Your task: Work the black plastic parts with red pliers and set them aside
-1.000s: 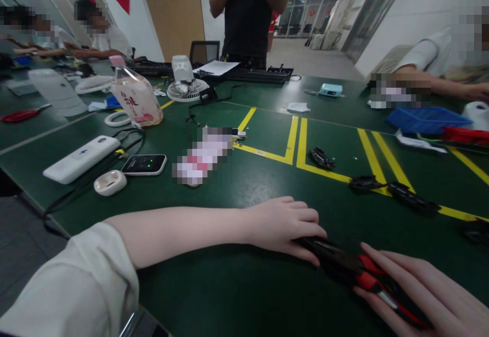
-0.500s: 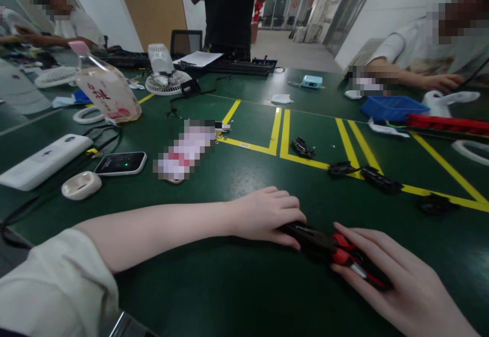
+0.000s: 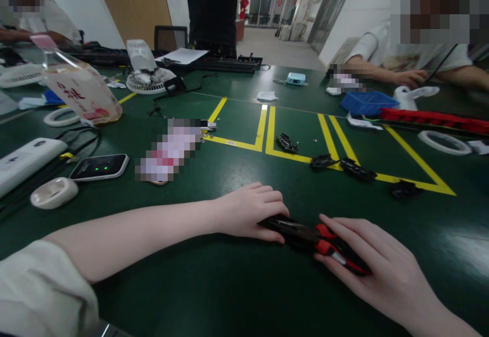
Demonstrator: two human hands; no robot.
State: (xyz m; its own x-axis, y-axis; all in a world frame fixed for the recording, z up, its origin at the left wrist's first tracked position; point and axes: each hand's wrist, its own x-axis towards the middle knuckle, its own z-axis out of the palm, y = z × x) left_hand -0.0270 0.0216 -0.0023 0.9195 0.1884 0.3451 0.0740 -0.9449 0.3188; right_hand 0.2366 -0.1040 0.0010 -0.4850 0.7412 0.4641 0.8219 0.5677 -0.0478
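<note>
My left hand [image 3: 250, 212] rests on the green table [image 3: 237, 296], fingers curled down over the black tip end of a pair of red-and-black pliers [image 3: 317, 240]. My right hand [image 3: 372, 263] lies over the red handle end, fingers closed round it. The pliers lie flat on the table between both hands. Several small black parts [image 3: 357, 170] lie beyond the hands along the yellow tape lines [image 3: 267, 133].
On the left are a white case [image 3: 55, 192], a phone [image 3: 100, 166], a white power bank [image 3: 23, 161], cables and a pink drink pouch [image 3: 78, 92]. Small fans [image 3: 147, 72], a blue tray [image 3: 367, 103] and a red rail [image 3: 439, 119] stand farther back. Other people sit and stand around the table.
The view has swung to the right, so everything has slid left in the picture. Both hands stay on the pliers, and more of my right hand and wrist shows.
</note>
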